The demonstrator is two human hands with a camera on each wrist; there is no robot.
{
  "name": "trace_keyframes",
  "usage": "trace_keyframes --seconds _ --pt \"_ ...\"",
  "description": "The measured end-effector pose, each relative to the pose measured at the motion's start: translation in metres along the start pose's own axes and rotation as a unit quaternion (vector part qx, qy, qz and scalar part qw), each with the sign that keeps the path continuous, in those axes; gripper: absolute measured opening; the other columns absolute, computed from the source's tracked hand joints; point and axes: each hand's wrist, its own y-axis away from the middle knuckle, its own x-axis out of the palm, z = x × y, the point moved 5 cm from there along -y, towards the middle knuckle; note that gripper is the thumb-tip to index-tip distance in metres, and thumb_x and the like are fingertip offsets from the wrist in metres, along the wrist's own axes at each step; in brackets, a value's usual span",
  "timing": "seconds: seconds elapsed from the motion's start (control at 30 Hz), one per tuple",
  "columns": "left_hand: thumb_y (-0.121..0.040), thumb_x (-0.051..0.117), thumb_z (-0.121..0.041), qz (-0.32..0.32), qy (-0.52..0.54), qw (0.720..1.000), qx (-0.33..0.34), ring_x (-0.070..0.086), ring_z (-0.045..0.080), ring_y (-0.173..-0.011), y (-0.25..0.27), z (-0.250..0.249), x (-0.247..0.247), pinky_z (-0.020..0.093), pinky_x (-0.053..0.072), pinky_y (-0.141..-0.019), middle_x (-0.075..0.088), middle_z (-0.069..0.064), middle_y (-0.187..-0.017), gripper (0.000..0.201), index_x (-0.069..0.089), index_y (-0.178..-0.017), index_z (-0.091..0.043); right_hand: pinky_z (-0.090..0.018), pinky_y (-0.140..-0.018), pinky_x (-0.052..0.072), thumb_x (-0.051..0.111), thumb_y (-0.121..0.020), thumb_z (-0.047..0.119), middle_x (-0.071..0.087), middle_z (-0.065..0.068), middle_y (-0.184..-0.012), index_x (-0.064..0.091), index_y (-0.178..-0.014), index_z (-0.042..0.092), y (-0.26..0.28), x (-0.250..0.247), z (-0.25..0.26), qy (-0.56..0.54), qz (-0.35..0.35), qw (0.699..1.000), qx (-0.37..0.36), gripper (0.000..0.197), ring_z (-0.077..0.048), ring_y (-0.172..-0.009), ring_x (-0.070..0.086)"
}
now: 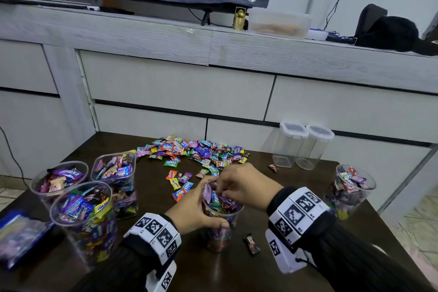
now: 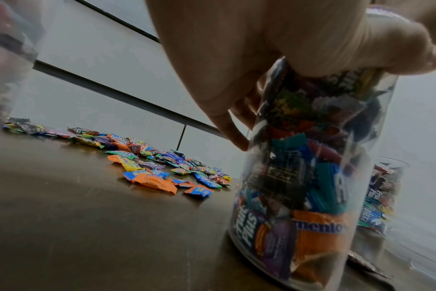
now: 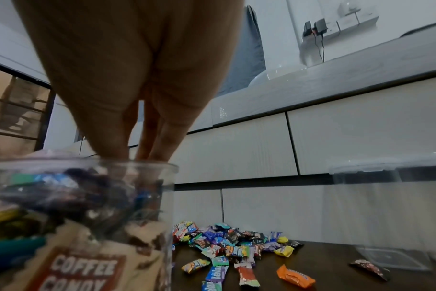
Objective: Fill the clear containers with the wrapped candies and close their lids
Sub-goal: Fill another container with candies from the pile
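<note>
Head view. The left hand (image 1: 194, 208) is wrapped round the upper wall of the round container (image 1: 219, 220), which stands upright on the dark desk (image 1: 151, 265) near its front edge. The right hand (image 1: 244, 185) sits over the container's mouth, fingertips dipped among the top wrappers; whether it pinches a candy cannot be told. The loose candy pile (image 1: 194, 149) lies behind the container. Three filled open containers (image 1: 83, 216) stand to its left, one more (image 1: 348, 189) to its right, and two empty lidded ones (image 1: 301, 144) behind and to the right. A stray dark candy (image 1: 251, 243) lies just right of the container's base.

Judgement: the fill is near the rim. Press wrappers down flat and keep the steadying grip low enough to clear the rim, so that a lid can seat.

Left wrist view. The fingers (image 2: 236, 135) curl against the container's smooth, transparent, cylindrical wall (image 2: 299, 196). Crinkled glossy foil wrappers pack it tightly.

Right wrist view. The fingers (image 3: 117, 141) point straight down past the thin flared rim (image 3: 167, 167). The wrappers below are creased with serrated ends. The desk has a polished brown sheen.
</note>
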Motion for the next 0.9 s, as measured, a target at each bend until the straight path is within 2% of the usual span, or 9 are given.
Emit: trace_keyframes --seconds 0.1,0.17,0.27,0.4,0.5,0.57,0.7,0.83,0.9 --pt "-0.054 0.092 -0.034 -0.009 -0.009 1.000 0.010 0.057 0.006 -0.120 0.000 -0.003 0.002 0.027 0.045 -0.102 0.062 -0.015 -0.124 0.091 0.042 -0.130 -0.035 -0.030 -0.085 0.044 0.059 -0.087 0.011 0.057 -0.004 -0.103 0.064 -0.102 0.015 0.003 -0.006 0.004 -0.002 -0.080 0.997 -0.020 0.017 -0.019 -0.098 0.055" --pt "-0.054 0.091 -0.038 -0.009 -0.032 0.999 0.016 0.056 0.003 -0.120 0.000 -0.005 0.002 0.029 0.045 -0.104 0.061 -0.016 -0.123 0.085 0.047 -0.126 -0.042 -0.029 -0.088 0.041 0.056 -0.090 0.018 0.056 -0.001 -0.108 0.062 -0.112 0.020 0.005 0.001 0.009 0.002 -0.068 0.997 -0.045 0.023 -0.015 -0.104 0.049" --pt "-0.053 0.093 -0.037 -0.008 -0.031 0.999 0.014 0.057 0.006 -0.120 -0.001 -0.003 0.000 0.037 0.046 -0.105 0.062 -0.010 -0.123 0.092 0.042 -0.129 -0.033 -0.034 -0.091 0.040 0.054 -0.091 0.020 0.059 -0.003 -0.108 0.065 -0.114 0.018 0.010 0.013 0.009 0.043 -0.030 0.998 -0.043 0.025 -0.019 -0.105 0.048" --pt "-0.054 0.094 -0.036 -0.007 -0.031 0.999 0.009 0.057 0.009 -0.121 0.000 0.000 -0.001 0.036 0.047 -0.103 0.061 -0.012 -0.126 0.093 0.041 -0.131 -0.037 -0.032 -0.098 0.035 0.053 -0.093 0.023 0.053 -0.002 -0.118 0.061 -0.119 0.018 0.019 0.010 -0.002 -0.020 -0.078 0.997 -0.012 0.028 -0.018 -0.112 0.043" --pt "-0.051 0.096 -0.036 0.012 -0.047 0.999 0.002 0.056 0.006 -0.123 0.001 0.002 -0.002 0.031 0.047 -0.101 0.061 -0.013 -0.127 0.100 0.038 -0.132 -0.045 -0.032 -0.104 0.034 0.061 -0.085 0.048 0.041 0.001 -0.131 0.040 -0.134 0.022 0.025 0.019 -0.014 -0.095 -0.051 0.992 0.065 0.059 -0.015 -0.122 0.036" --pt "-0.048 0.097 -0.034 0.019 -0.061 0.998 -0.006 0.056 0.006 -0.122 0.001 0.008 -0.002 0.030 0.045 -0.102 0.062 -0.010 -0.126 0.106 0.037 -0.135 -0.035 -0.028 -0.105 0.034 0.068 -0.076 0.054 0.039 0.001 -0.134 0.032 -0.138 0.022 0.024 0.028 -0.014 -0.097 -0.023 0.992 0.081 0.079 -0.013 -0.125 0.037" --pt "-0.048 0.094 -0.036 0.024 -0.085 0.996 -0.033 0.060 0.001 -0.114 0.007 0.025 0.001 0.031 0.048 -0.101 0.066 -0.012 -0.119 0.098 0.044 -0.131 -0.025 -0.030 -0.106 0.035 0.073 -0.069 0.057 0.039 0.001 -0.137 0.027 -0.141 0.023 0.020 0.035 -0.010 -0.085 -0.025 0.993 0.083 0.092 -0.013 -0.127 0.037" --pt "-0.049 0.093 -0.039 0.045 -0.159 0.984 -0.069 0.050 -0.002 -0.124 0.009 0.031 0.000 0.028 0.038 -0.111 0.055 -0.018 -0.131 0.100 0.038 -0.132 -0.034 -0.033 -0.101 0.040 0.075 -0.068 0.048 0.041 -0.002 -0.132 0.030 -0.140 0.022 0.016 0.033 -0.010 -0.025 -0.023 0.994 0.106 0.089 -0.020 -0.122 0.042" --pt "-0.060 0.089 -0.041 0.067 -0.260 0.959 -0.086 0.043 0.005 -0.130 0.010 0.034 -0.001 0.029 0.034 -0.112 0.048 -0.013 -0.138 0.096 0.036 -0.138 -0.029 -0.034 -0.098 0.043 0.076 -0.067 0.046 0.042 -0.005 -0.129 0.032 -0.138 0.020 0.016 0.028 -0.018 0.000 -0.010 0.991 0.137 0.087 -0.023 -0.117 0.046"
